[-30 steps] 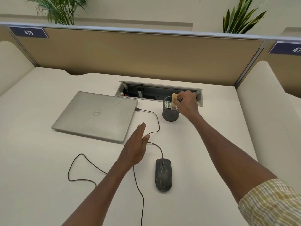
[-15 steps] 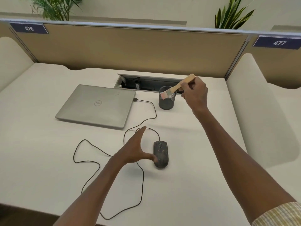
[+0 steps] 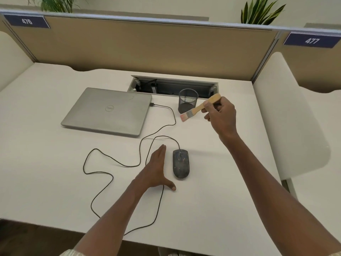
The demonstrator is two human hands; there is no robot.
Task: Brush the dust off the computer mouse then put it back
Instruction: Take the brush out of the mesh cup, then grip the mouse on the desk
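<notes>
A dusty black wired mouse point(image 3: 181, 163) lies on the white desk point(image 3: 221, 209), its cable looping left toward the laptop. My left hand point(image 3: 156, 169) rests flat on the desk just left of the mouse, fingers straight, thumb spread toward me, not holding it. My right hand point(image 3: 220, 115) hovers above the desk behind and right of the mouse, gripping the wooden handle of a small paintbrush point(image 3: 198, 108). The pale bristles point down and left, in front of the pen cup.
A closed silver laptop point(image 3: 108, 111) lies at the back left. A black mesh pen cup point(image 3: 187, 103) stands before the open cable tray point(image 3: 173, 86). The mouse cable point(image 3: 103, 159) sprawls over the left middle. Tan partition behind, white side panels left and right.
My right hand has lifted the brush out of the pen cup and brought it nearer, bristles down. My left hand has settled flat beside the mouse.
</notes>
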